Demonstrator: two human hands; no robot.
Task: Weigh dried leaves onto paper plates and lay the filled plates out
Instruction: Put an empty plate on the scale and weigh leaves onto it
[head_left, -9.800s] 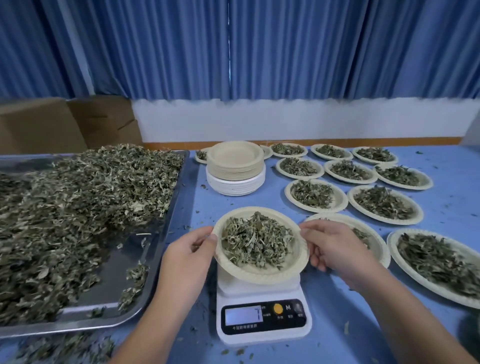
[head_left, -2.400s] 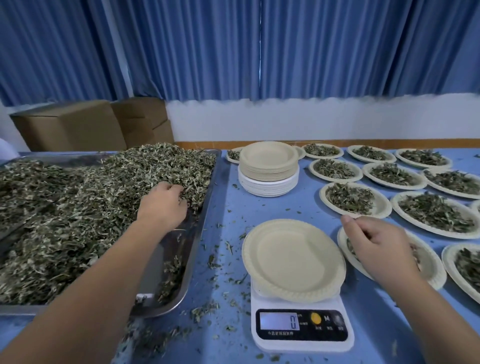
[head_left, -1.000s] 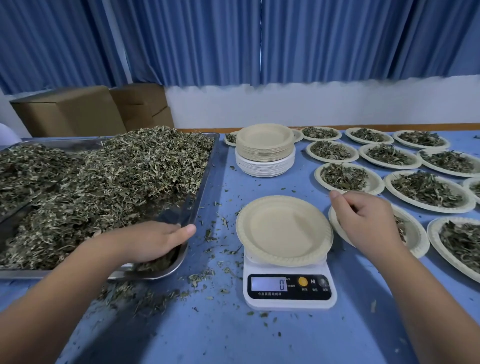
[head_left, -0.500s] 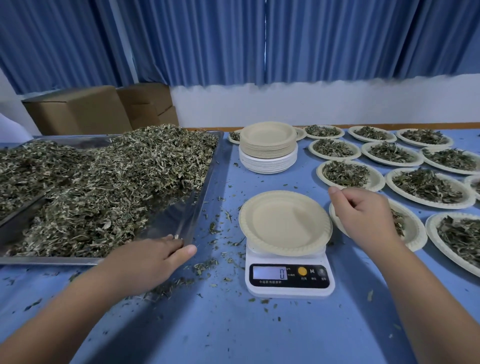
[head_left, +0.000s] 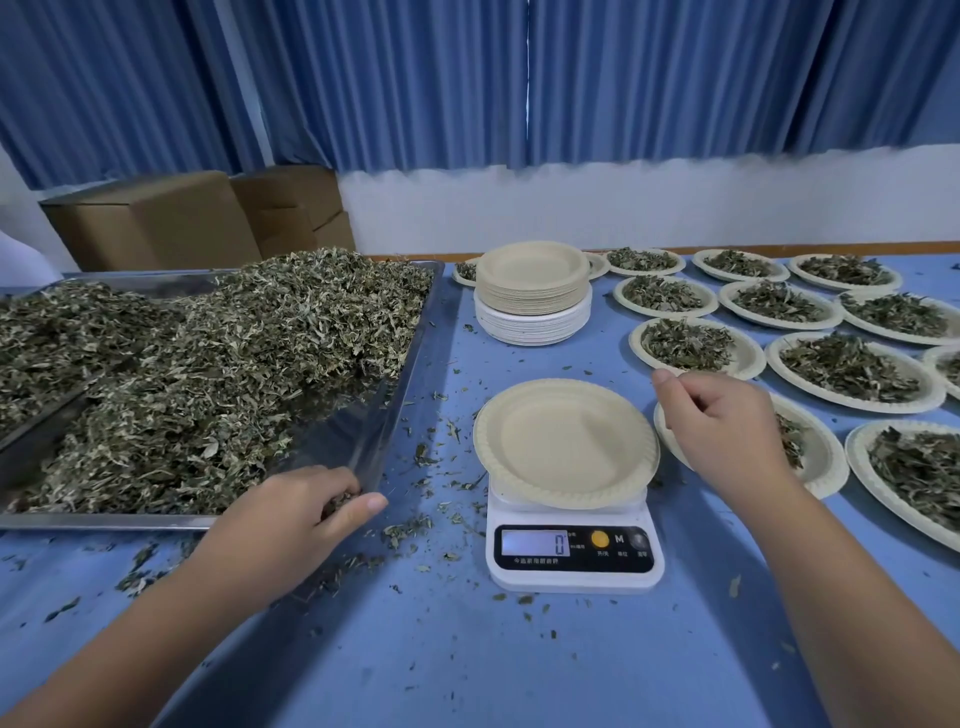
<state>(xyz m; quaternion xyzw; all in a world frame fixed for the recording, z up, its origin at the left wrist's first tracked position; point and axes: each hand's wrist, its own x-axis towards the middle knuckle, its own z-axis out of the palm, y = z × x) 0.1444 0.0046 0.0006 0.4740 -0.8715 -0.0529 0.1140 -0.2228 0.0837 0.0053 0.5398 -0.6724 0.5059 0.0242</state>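
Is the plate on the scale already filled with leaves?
No, the plate sitting on the scale is bare inside, and the display reads 0.

The left hand (head_left: 306, 514) is pulling back out of the dried leaves (head_left: 208, 364) to the near right corner of the tray (head_left: 353, 431), now gripping a small clump of them. The filled plate (head_left: 826, 467) that both hands were holding over the scale (head_left: 574, 564) is now lying just right of it, under the right hand (head_left: 727, 431). An empty plate (head_left: 563, 441) is sitting on the scale instead, with the display reading 0.
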